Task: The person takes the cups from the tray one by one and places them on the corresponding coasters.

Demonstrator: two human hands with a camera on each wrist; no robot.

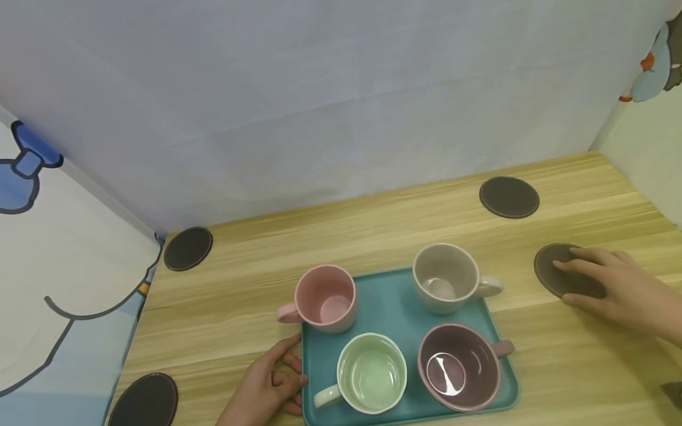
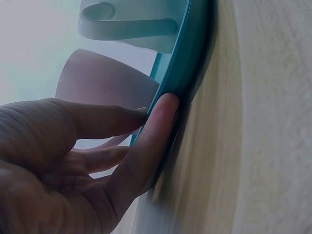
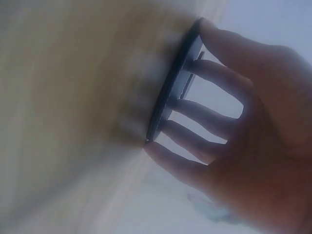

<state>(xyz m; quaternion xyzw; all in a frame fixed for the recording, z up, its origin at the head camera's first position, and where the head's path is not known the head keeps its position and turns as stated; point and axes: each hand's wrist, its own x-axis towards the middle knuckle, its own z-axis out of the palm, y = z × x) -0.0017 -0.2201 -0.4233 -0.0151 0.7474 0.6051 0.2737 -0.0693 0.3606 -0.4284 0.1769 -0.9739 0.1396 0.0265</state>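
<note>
My left hand [image 1: 269,381] is at the left edge of a teal tray [image 1: 380,296], its thumb and a finger pinching the rim in the left wrist view. On the tray stand a pink cup [image 1: 326,299], a pale green cup [image 1: 372,373], a beige cup [image 1: 444,278] and a mauve cup [image 1: 459,367], all upright. Over at the right, my right hand [image 1: 620,287] grips a round dark coaster [image 1: 551,266] from above. The right wrist view shows the thumb and little finger at opposite edges of this coaster [image 3: 170,92], with the other fingers on top.
More dark coasters lie on the wood-grain table [image 1: 240,284]: one at the back right [image 1: 509,197], one at the back left [image 1: 188,248] and one at the front left [image 1: 144,399]. A pale cloth wall [image 1: 330,118] closes off the back; printed panels flank both sides.
</note>
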